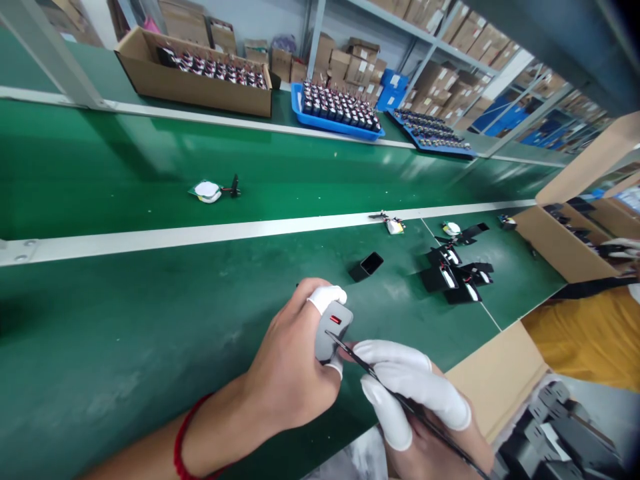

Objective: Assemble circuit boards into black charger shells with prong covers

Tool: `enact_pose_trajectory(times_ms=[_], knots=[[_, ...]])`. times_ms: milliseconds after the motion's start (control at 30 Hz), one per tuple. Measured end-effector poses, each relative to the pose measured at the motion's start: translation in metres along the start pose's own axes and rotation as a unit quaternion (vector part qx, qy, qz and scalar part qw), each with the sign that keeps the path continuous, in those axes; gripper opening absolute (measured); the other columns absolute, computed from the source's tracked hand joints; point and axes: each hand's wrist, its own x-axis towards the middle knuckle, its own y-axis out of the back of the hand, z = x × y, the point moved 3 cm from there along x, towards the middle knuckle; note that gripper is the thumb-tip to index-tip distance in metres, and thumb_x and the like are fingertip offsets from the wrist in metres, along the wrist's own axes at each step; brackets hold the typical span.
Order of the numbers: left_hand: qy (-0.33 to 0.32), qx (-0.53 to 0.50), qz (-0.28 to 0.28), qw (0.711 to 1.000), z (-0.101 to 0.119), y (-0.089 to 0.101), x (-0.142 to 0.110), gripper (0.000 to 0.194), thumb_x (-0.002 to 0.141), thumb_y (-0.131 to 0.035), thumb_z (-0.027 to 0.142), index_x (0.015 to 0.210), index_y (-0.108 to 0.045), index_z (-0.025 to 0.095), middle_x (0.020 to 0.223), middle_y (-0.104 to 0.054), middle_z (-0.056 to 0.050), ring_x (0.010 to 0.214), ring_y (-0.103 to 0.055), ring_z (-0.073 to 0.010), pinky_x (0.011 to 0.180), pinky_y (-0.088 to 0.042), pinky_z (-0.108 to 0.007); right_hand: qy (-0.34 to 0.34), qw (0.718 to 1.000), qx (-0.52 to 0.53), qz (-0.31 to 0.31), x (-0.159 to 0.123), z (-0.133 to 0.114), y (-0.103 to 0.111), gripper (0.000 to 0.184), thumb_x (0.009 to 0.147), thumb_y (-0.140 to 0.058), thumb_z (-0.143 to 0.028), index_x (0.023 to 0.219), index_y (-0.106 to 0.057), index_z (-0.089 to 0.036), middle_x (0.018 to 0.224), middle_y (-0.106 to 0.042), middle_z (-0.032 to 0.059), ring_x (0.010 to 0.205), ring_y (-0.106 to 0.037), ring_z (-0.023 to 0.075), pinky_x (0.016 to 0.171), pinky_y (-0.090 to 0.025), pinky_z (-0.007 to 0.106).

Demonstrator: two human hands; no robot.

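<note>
My left hand [295, 363], with white covers on some fingertips, grips a small dark grey charger-like case [324, 348] by its sides. A red-lined slot shows in the end that faces me. In my right hand [423, 400], its fingers in white covers, are thin black tweezers [367, 368]. Their tip lies over the grey end face, just below the slot; whether it touches is unclear. Beyond my hands, a hollow black housing [367, 267] lies on the green worktop [150, 320]. Farther right is a group of black housings [453, 277] with white parts in them.
A circuit board with a white round part [207, 191] lies beyond the white rail [150, 232]. At the back stand a cardboard box [200, 93] and a blue tray [340, 127] of parts. Grey cases [560, 427] fill a carton at lower right, near a person's yellow clothing [590, 333].
</note>
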Motion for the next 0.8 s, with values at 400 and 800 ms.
enact_pose_trajectory(times_ms=[400,800], knots=[[-0.005,-0.089,0.005,0.996,-0.004,-0.003,0.004,0.053,0.073,-0.054,0.002,0.12,-0.046,0.024,0.131,-0.052,-0.009,0.112,-0.061,-0.022,0.094,-0.054,-0.035,-0.025,0.99,0.093,0.1,0.01,0.018,0.034,0.01,0.093,-0.061,-0.028,0.092,-0.071,-0.025,0.093,-0.07,0.0061,0.096,-0.07,0.0273,0.085,-0.059,0.05],[-0.028,-0.154,0.046,0.987,-0.009,-0.021,-0.006,0.052,0.083,-0.058,0.005,0.126,-0.04,0.028,0.142,-0.046,-0.011,0.124,-0.058,-0.0256,0.099,-0.053,-0.04,-0.399,0.869,0.29,0.035,-0.016,0.053,-0.033,0.038,0.067,-0.085,-0.042,0.053,-0.061,-0.018,0.043,-0.044,-0.0057,0.043,-0.032,0.0067,0.045,-0.026,0.022]])
